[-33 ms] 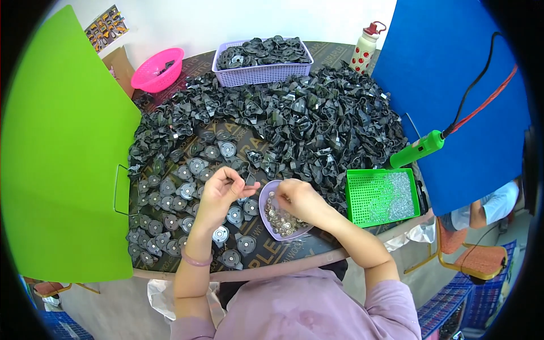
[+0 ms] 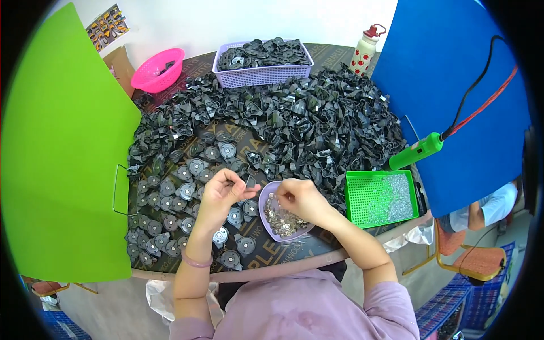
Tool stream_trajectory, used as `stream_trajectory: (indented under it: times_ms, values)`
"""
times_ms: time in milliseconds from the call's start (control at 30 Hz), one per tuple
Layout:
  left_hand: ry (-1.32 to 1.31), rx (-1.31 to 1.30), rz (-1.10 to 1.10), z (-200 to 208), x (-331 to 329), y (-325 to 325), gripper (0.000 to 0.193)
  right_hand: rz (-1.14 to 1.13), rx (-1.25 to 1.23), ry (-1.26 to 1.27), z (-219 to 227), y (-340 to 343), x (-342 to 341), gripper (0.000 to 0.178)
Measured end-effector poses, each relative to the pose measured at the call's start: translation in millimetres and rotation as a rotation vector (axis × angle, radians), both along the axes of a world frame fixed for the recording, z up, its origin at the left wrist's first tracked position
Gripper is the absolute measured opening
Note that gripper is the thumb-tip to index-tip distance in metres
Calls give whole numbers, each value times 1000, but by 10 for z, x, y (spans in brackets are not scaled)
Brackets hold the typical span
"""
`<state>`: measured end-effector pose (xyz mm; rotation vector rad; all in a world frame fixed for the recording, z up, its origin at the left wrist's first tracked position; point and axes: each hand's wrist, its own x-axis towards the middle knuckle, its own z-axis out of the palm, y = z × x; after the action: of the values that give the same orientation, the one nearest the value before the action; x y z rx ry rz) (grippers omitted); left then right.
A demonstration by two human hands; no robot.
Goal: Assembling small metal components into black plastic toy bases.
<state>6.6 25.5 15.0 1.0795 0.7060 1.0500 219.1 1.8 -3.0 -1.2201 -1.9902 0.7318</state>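
Observation:
My left hand (image 2: 222, 192) is raised over the table, its thumb and fingers closed on a small black plastic part (image 2: 250, 180) that shows at the fingertips. My right hand (image 2: 303, 199) hangs over a heart-shaped purple bowl (image 2: 263, 211) with its fingertips pinched together. Whatever they hold, if anything, is too small to make out. Inside the bowl lie many small round metal pieces (image 2: 286, 225). Round dark parts with silvery discs (image 2: 234, 215) lie on the table beside and beneath my left hand.
A wide heap of black plastic parts (image 2: 317, 122) spreads behind my hands. Beyond it stand a filled lilac basket (image 2: 263, 76), a pink colander (image 2: 152, 79) and a bottle (image 2: 362, 54). At right are a green tray (image 2: 357, 195) of small clear-looking pieces and a corded green screwdriver (image 2: 416, 152).

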Motion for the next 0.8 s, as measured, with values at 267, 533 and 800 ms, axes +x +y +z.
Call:
stream_trajectory:
  times_ms: [267,533,800]
  values:
    - [-40,-97,-22,9,-33,-123,40,-24,-173,125,519,-65,-8,12]
    - [-143,-255,-191,-119,34,-131,46,-138,-130,118,365,-126,3,12]
    - [-280,-374,-270,-115,180,-266,33,-9,49,205,251,-83,-136,11]
